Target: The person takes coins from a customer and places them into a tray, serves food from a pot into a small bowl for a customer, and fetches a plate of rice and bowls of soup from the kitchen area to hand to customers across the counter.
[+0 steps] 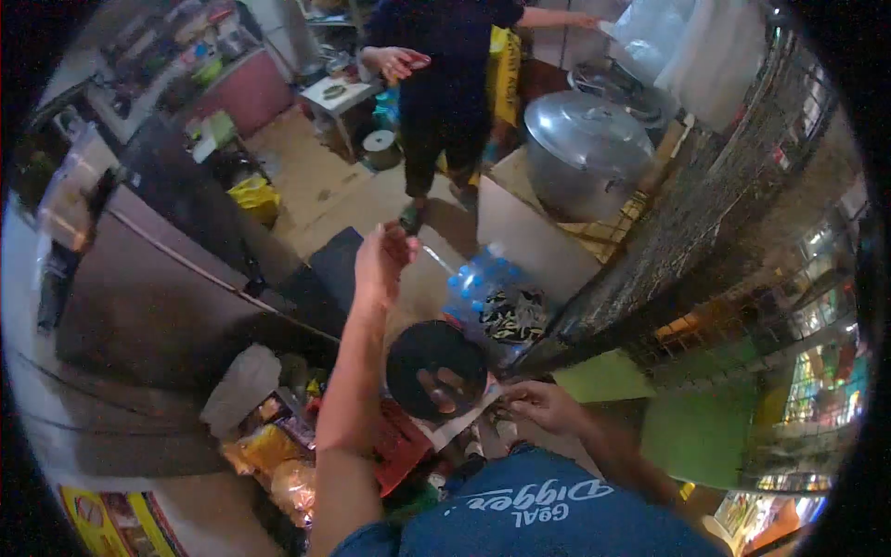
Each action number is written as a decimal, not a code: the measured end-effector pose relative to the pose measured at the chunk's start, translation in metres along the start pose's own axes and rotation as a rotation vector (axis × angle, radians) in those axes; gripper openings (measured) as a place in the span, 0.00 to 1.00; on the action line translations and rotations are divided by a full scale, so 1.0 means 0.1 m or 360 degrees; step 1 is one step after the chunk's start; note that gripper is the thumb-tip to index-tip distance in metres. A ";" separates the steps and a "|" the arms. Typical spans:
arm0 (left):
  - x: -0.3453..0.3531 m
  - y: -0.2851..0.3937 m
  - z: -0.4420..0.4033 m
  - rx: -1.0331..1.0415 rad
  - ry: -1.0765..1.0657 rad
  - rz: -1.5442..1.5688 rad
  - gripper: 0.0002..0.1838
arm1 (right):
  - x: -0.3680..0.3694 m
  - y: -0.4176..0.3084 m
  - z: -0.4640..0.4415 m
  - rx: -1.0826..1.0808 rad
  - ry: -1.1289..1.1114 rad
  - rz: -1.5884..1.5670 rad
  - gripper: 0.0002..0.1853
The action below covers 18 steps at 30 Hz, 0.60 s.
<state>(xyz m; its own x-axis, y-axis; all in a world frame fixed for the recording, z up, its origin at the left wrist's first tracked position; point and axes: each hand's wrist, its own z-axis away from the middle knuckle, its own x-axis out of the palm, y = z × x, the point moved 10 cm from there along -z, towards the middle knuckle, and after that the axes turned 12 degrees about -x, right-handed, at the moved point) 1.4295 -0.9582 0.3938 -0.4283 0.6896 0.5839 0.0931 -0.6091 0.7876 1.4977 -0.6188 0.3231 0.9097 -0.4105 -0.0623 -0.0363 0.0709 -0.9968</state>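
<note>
Left hand (383,265) is half-curled, can't tell if it's gripping anything. Right hand (546,407) pinches a white strip (464,422), which could slip if that fingertip hold's loose.

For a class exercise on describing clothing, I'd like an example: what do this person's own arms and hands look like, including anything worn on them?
Both the left hand and right hand are bare, with no glove visible. The forearms are uncovered. The left sleeve ends above the elbow, part of a dark blue shirt with white "Goal Digger" lettering.
</note>
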 end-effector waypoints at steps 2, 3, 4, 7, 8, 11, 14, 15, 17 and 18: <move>-0.05 0.05 -0.19 -0.0006 0.0226 -0.0111 0.22 | -0.10 -0.02 0.21 0.0161 0.0103 0.0189 0.17; -0.09 0.02 -0.30 -0.0022 0.0202 -0.0002 0.21 | -0.15 0.10 0.33 0.0250 0.0165 0.0193 0.17; -0.14 0.00 -0.41 -0.0044 0.0196 0.0005 0.21 | -0.17 0.22 0.48 0.0340 0.0228 0.0195 0.17; -0.23 -0.02 -0.63 -0.0050 0.0199 -0.0019 0.21 | -0.23 0.45 0.76 0.0202 0.0447 0.0119 0.16; -0.27 -0.02 -0.67 -0.0042 0.0215 0.0019 0.21 | -0.22 0.42 0.76 0.0206 0.0458 0.0123 0.16; -0.40 0.02 -0.67 -0.0042 0.0255 0.0078 0.21 | -0.15 0.18 0.69 0.0273 0.0489 0.0190 0.17; -0.48 0.04 -0.67 -0.0032 0.0238 0.0169 0.21 | -0.11 -0.26 0.25 0.0135 0.0480 0.0293 0.17; -0.51 0.08 -0.64 -0.0019 0.0221 0.0160 0.20 | -0.08 -0.28 0.06 0.0022 0.0468 0.0258 0.17; -0.54 0.18 -0.54 -0.0001 0.0192 0.0135 0.20 | -0.06 -0.50 -0.31 -0.0208 0.0513 0.0188 0.18; -0.58 0.23 -0.49 0.0007 0.0203 0.0127 0.20 | -0.09 -0.67 -0.51 -0.0319 0.0572 0.0155 0.18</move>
<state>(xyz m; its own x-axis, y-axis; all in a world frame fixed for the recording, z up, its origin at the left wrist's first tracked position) 1.4125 -1.0311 0.3685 -0.5302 0.5835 0.6152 0.1354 -0.6580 0.7407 1.4709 -0.6659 0.3878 0.6970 -0.7043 -0.1349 -0.2271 -0.0383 -0.9731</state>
